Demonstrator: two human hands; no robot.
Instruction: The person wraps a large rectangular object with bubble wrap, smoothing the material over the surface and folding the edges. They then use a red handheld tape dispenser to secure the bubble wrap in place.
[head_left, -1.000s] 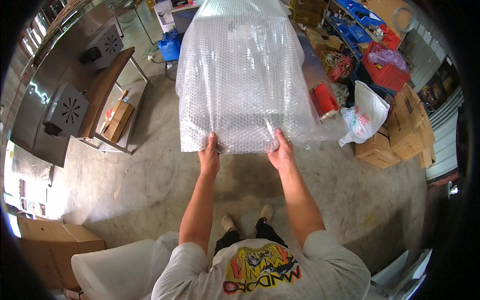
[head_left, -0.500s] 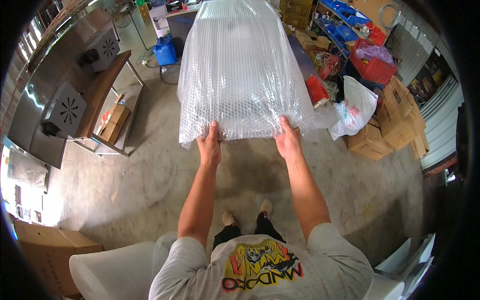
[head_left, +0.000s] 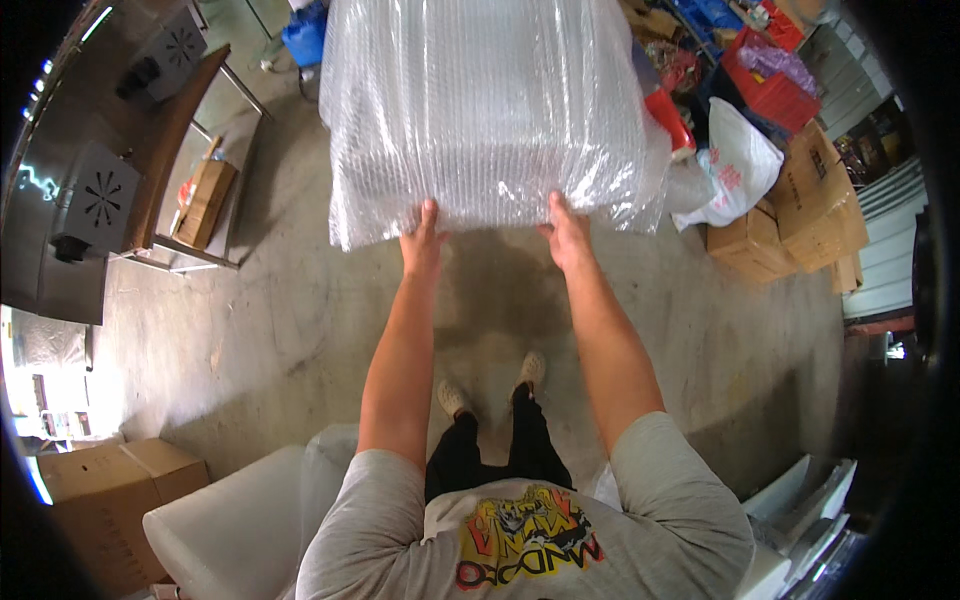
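A wide sheet of clear bubble wrap point(head_left: 485, 120) stretches away from me at the top of the view, its near edge hanging toward me. My left hand point(head_left: 424, 240) grips that edge left of its middle, thumb on top and fingers hidden underneath. Further right along the same edge, my right hand point(head_left: 568, 235) pinches the wrap in a like way. Both arms reach straight out. Loose corners of the film droop beyond each hand. What lies beneath the sheet is hard to make out.
At left stands a metal bench with a brown top point(head_left: 185, 130), a carton point(head_left: 208, 200) on its lower shelf. Cartons point(head_left: 820, 210), a white sack point(head_left: 742, 160) and a red crate point(head_left: 775, 90) crowd the right. A large white roll point(head_left: 235, 525) and a carton point(head_left: 110, 500) lie behind me at left.
The near edge of the bubble wrap and both hands sit higher in the view, and the sheet looks larger and wider. My legs show more, and the surroundings have shifted slightly.
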